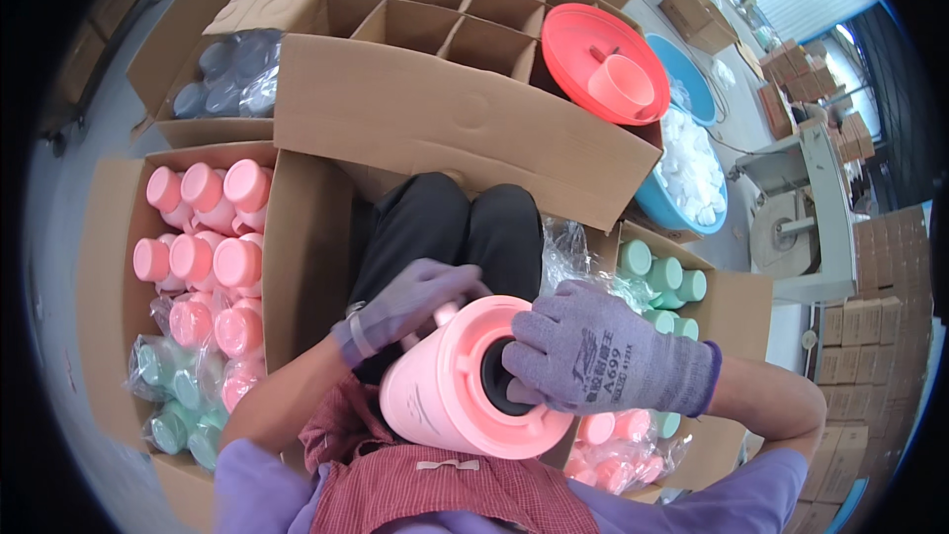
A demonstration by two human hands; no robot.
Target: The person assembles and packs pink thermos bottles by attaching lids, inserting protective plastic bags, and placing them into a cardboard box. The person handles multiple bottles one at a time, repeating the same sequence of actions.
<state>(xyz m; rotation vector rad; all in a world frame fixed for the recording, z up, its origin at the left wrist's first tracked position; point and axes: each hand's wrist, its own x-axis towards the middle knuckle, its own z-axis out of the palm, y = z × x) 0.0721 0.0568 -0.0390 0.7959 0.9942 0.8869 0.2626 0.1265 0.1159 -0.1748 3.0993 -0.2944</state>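
Note:
A pink jug lies tilted across my lap, its open mouth turned up toward me; dark printed marks show on its side. My right hand, in a grey-purple knit glove that bears writing, reaches into the mouth. Its fingers grip a black round part seated there, with the fingertips partly hidden. Beside the jug's handle, my gloved left hand is bent and slightly blurred; whether its fingers close on the handle is hidden.
A divided carton stands ahead, with a red lid-like dish holding a pink cup on its right corner. Pink cup-topped jugs fill a left box; green ones sit right. Blue basins hold white pieces.

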